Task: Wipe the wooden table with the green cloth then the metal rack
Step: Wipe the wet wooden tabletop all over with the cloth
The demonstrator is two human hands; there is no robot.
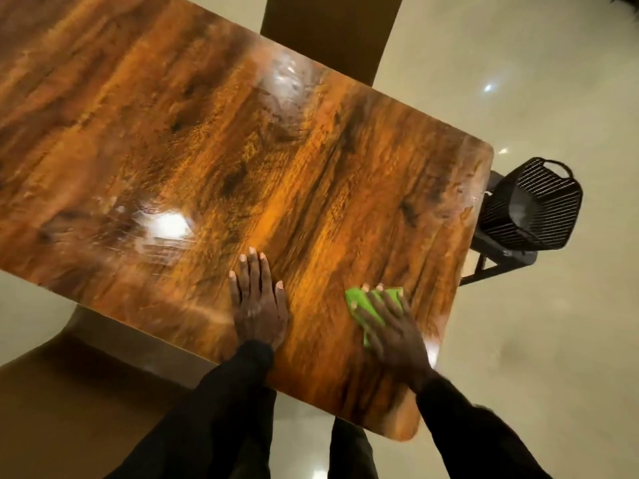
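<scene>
The glossy wooden table (pixel 214 140) fills most of the view, its near right corner close to me. My right hand (pixel 394 326) lies flat on the green cloth (pixel 363 300) and presses it onto the table near the right edge; part of the cloth is hidden under the palm. My left hand (pixel 257 302) rests flat on the bare wood to the left of it, fingers spread, holding nothing. A black metal rack (pixel 534 209) with a wire basket stands on the floor past the table's right edge.
A brown chair (pixel 328 32) stands at the far side of the table, and another brown chair seat (pixel 79 392) sits at the near left. Shiny beige floor tiles (pixel 539 340) surround the table. Wet streaks shine on the wood.
</scene>
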